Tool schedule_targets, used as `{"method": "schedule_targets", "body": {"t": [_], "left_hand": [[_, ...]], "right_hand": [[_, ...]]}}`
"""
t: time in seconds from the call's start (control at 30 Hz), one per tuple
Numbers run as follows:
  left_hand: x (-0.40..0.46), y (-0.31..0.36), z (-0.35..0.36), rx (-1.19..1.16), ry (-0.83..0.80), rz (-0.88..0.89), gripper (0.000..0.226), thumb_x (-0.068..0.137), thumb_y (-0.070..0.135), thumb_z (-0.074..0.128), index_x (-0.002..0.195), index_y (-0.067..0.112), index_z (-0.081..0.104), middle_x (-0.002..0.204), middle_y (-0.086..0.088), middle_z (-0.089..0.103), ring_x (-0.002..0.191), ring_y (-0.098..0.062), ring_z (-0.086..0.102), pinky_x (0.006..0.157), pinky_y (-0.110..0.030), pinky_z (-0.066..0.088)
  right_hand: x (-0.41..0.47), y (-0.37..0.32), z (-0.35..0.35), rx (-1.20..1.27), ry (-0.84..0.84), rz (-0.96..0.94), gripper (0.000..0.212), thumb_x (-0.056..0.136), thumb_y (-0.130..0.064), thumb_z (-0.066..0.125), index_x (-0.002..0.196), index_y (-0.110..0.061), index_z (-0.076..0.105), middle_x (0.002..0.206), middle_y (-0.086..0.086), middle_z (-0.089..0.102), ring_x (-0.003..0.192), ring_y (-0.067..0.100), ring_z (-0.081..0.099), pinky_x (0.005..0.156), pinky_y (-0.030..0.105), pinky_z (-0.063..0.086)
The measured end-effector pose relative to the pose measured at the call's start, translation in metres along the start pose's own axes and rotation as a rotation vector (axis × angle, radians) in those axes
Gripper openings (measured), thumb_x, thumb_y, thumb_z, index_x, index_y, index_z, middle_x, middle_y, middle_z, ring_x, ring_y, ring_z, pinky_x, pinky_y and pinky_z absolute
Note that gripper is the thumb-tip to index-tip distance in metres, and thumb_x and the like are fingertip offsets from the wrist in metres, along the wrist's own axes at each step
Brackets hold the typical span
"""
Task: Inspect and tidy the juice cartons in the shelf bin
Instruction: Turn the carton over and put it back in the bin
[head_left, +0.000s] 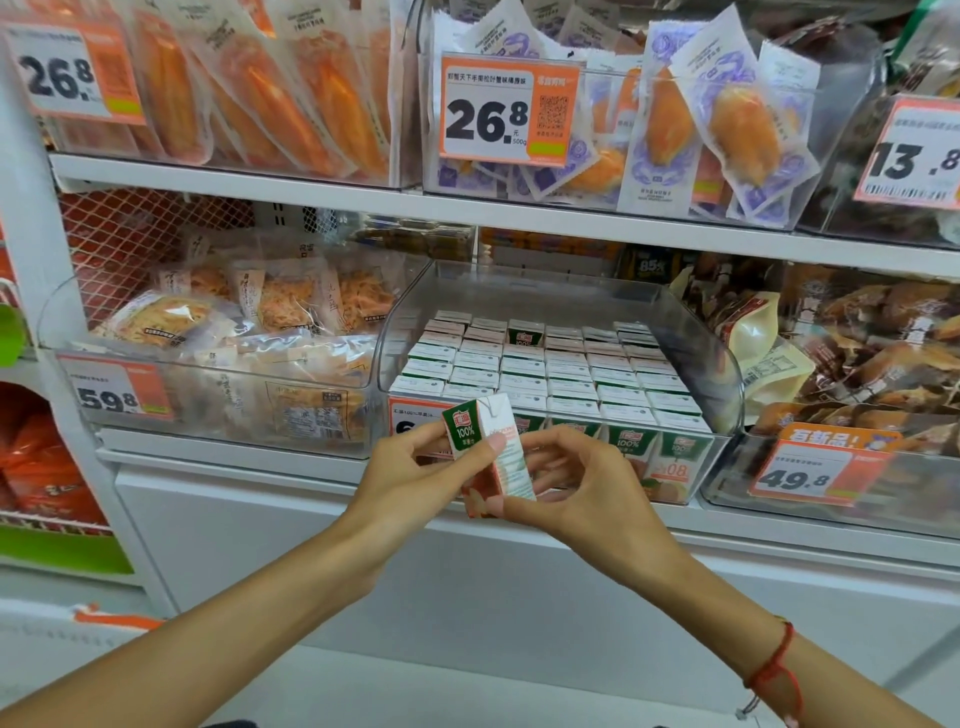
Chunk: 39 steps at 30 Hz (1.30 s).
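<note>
Carton (491, 457) pinched by left hand (415, 473), right hand (571, 483), outside bin (727, 374) front edge.

Open bin (691, 332) top; packed cartons (545, 364), upper shelf (519, 213) overhead

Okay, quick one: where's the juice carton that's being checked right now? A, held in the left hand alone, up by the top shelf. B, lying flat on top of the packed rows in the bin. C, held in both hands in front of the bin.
C: the juice carton is pinched between the left hand and right hand, in front of the clear bin.
</note>
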<state>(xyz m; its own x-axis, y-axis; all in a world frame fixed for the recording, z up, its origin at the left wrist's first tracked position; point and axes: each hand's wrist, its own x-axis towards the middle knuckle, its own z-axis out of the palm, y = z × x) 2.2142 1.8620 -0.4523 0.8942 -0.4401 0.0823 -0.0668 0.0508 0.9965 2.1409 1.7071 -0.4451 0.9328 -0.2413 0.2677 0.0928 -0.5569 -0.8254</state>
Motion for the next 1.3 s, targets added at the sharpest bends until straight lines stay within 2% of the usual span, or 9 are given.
{"method": "schedule_targets", "body": {"t": [0.1, 0.27, 0.37, 0.6, 0.77, 0.9, 1.0, 1.17, 1.3], "left_hand": [[0.004, 0.002, -0.008, -0.021, -0.059, -0.025, 0.029, 0.068, 0.047, 0.076, 0.096, 0.04, 0.072, 0.098, 0.018, 0.075, 0.09, 0.002, 0.07, 0.079, -0.017, 0.055], [0.002, 0.004, -0.007, -0.054, -0.21, -0.073, 0.029, 0.077, 0.039, 0.071, 0.106, 0.033, 0.071, 0.104, 0.008, 0.076, 0.099, -0.005, 0.07, 0.075, -0.016, 0.056], [0.004, 0.003, -0.005, -0.115, -0.176, -0.126, 0.015, 0.092, 0.028, 0.063, 0.104, 0.027, 0.072, 0.101, 0.002, 0.077, 0.099, -0.007, 0.071, 0.074, -0.016, 0.056], [0.007, 0.007, -0.007, -0.277, -0.13, -0.178, 0.026, 0.096, 0.03, 0.055, 0.111, 0.013, 0.069, 0.101, -0.004, 0.077, 0.092, -0.009, 0.072, 0.072, -0.017, 0.057], [0.004, 0.006, -0.008, -0.243, -0.189, -0.098, 0.038, 0.088, 0.04, 0.056, 0.119, 0.021, 0.066, 0.107, -0.002, 0.075, 0.102, -0.011, 0.07, 0.082, -0.018, 0.056], [0.004, 0.006, -0.005, -0.198, -0.054, 0.001, 0.043, 0.082, 0.039, 0.063, 0.121, 0.021, 0.068, 0.106, 0.001, 0.076, 0.098, -0.009, 0.071, 0.079, -0.018, 0.056], [0.002, 0.008, -0.001, -0.199, -0.013, -0.003, 0.044, 0.077, 0.037, 0.071, 0.12, 0.024, 0.067, 0.105, 0.003, 0.076, 0.097, -0.009, 0.072, 0.072, -0.017, 0.056], [0.004, 0.011, -0.004, -0.241, 0.054, -0.119, 0.048, 0.083, 0.026, 0.074, 0.125, 0.032, 0.053, 0.094, -0.002, 0.078, 0.086, -0.015, 0.075, 0.069, -0.021, 0.06], [0.004, 0.016, -0.009, -0.386, 0.032, -0.321, 0.044, 0.086, 0.028, 0.071, 0.127, 0.018, 0.058, 0.1, -0.012, 0.076, 0.086, -0.018, 0.074, 0.065, -0.022, 0.06]], "right_hand": [[0.002, -0.004, -0.005, 0.201, -0.045, 0.087, 0.021, 0.074, -0.038, 0.078, 0.087, -0.022, 0.073, 0.079, -0.001, 0.074, 0.074, 0.018, 0.071, 0.069, 0.025, 0.059], [0.006, -0.008, -0.014, 0.342, -0.05, 0.211, 0.032, 0.076, -0.048, 0.068, 0.07, -0.018, 0.074, 0.073, 0.005, 0.074, 0.063, 0.013, 0.07, 0.063, 0.018, 0.057], [0.007, -0.006, -0.016, 0.388, -0.104, 0.249, 0.033, 0.071, -0.046, 0.073, 0.086, -0.017, 0.075, 0.079, 0.005, 0.075, 0.071, 0.015, 0.071, 0.069, 0.021, 0.058], [0.008, 0.0, -0.023, 0.397, -0.391, 0.286, 0.054, 0.073, -0.036, 0.076, 0.124, -0.024, 0.064, 0.115, -0.004, 0.072, 0.11, 0.01, 0.066, 0.095, 0.027, 0.053], [0.005, -0.002, -0.019, 0.355, -0.258, 0.216, 0.044, 0.069, -0.034, 0.081, 0.112, -0.028, 0.07, 0.103, -0.004, 0.075, 0.1, 0.01, 0.07, 0.09, 0.024, 0.053], [0.003, -0.006, -0.012, 0.249, -0.048, 0.155, 0.043, 0.072, -0.024, 0.083, 0.113, -0.029, 0.07, 0.089, -0.012, 0.075, 0.08, 0.006, 0.071, 0.068, 0.015, 0.055], [0.0, -0.007, -0.008, 0.055, 0.061, 0.069, 0.055, 0.068, -0.024, 0.085, 0.119, -0.029, 0.066, 0.092, -0.012, 0.07, 0.082, 0.006, 0.068, 0.076, 0.023, 0.058], [-0.001, -0.01, -0.009, 0.014, -0.027, -0.034, 0.053, 0.062, -0.049, 0.08, 0.112, -0.044, 0.061, 0.098, -0.014, 0.061, 0.082, -0.001, 0.06, 0.074, 0.015, 0.053], [0.002, -0.008, -0.013, 0.242, -0.124, 0.043, 0.043, 0.072, -0.044, 0.072, 0.113, -0.034, 0.07, 0.1, 0.002, 0.072, 0.09, 0.012, 0.068, 0.085, 0.022, 0.055]]}}
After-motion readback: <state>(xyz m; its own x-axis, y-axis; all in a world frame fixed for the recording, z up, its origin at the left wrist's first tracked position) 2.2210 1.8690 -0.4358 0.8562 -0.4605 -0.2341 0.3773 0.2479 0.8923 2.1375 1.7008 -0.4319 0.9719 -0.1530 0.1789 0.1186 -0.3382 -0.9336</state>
